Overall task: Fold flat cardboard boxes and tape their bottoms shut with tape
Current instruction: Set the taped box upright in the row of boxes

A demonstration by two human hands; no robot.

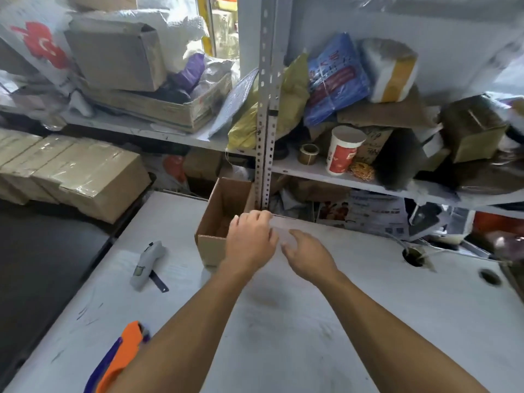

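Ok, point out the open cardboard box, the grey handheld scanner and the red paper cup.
open cardboard box (211,248): head view, on its near outer wall.
grey handheld scanner (147,263): head view, mid-body, lying on the table.
red paper cup (341,156): head view, on its red side, on the shelf.

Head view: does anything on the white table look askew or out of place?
The open cardboard box sits skewed at the table's far edge against the shelf post. Nothing is spilled or visibly damaged.

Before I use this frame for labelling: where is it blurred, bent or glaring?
Head view: the hands, left hand and right hand, are slightly motion-soft; the far right edge smears badly; the wide lens bows the shelf post; glare streaks the taped boxes; light is even, shadows soft.
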